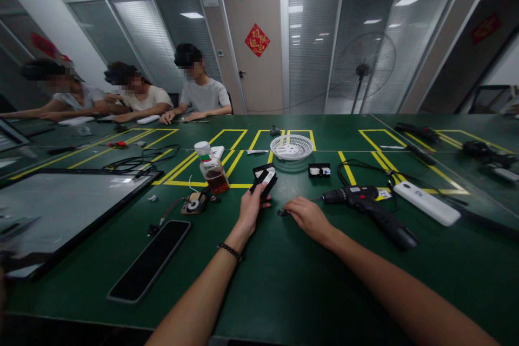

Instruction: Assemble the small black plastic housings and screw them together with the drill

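Note:
My left hand (pixel 249 210) is closed around a small black case with a white strip (pixel 266 178), held just above the table. Right behind it shows a similar black-and-white piece (pixel 261 171), partly hidden. My right hand (pixel 307 217) has its fingertips together on a small dark part (pixel 281 212) at the table surface; its kind is too small to make out. Beyond the right hand lies another black case with a white inside (pixel 319 171). A black cordless drill (pixel 360 197) rests on its side to the right, its bit pointing toward my right hand.
A white plastic basket (pixel 292 147) stands ahead. Left are a bottle of brown liquid (pixel 214 173), a small motor-like part with wires (pixel 193 203), a phone (pixel 151 262) and a glassy panel (pixel 73 211). A white power bank (pixel 427 203) lies right. Three people sit across the table.

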`<state>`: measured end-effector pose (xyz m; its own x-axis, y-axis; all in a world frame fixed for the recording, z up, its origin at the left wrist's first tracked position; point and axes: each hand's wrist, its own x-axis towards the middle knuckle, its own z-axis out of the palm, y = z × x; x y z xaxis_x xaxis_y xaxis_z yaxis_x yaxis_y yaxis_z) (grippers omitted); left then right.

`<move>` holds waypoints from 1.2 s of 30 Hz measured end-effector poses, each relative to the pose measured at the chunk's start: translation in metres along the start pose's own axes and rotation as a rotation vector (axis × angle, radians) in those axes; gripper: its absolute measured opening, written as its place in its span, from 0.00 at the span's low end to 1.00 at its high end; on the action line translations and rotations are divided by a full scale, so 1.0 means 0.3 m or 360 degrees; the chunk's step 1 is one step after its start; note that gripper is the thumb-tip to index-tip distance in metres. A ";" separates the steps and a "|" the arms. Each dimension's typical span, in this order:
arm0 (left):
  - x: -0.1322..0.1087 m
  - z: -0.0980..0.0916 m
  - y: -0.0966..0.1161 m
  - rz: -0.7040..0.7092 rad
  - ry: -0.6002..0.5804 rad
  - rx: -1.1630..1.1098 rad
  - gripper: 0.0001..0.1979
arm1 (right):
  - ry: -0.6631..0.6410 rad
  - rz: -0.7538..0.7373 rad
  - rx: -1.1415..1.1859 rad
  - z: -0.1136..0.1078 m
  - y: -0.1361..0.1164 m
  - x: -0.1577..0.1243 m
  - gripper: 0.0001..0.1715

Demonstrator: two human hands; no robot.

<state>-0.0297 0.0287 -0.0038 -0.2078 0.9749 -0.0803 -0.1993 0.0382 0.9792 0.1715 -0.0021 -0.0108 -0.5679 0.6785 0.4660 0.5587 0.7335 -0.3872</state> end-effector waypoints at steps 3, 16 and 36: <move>-0.003 0.002 0.004 0.0004 0.0010 -0.0002 0.24 | 0.0052 -0.0007 -0.0007 -0.009 -0.015 0.004 0.13; -0.027 0.012 0.028 0.0010 0.0017 -0.0004 0.20 | -0.0085 -0.0119 -0.0419 -0.001 -0.022 0.031 0.10; -0.029 0.017 0.024 0.0023 0.0045 0.0028 0.22 | -0.0402 -0.0253 -0.0561 -0.058 -0.058 0.068 0.08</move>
<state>-0.0243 0.0214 0.0048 -0.2373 0.9688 -0.0712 -0.1791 0.0284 0.9834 0.1607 -0.0016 0.0193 -0.7681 0.5796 0.2723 0.5997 0.8002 -0.0119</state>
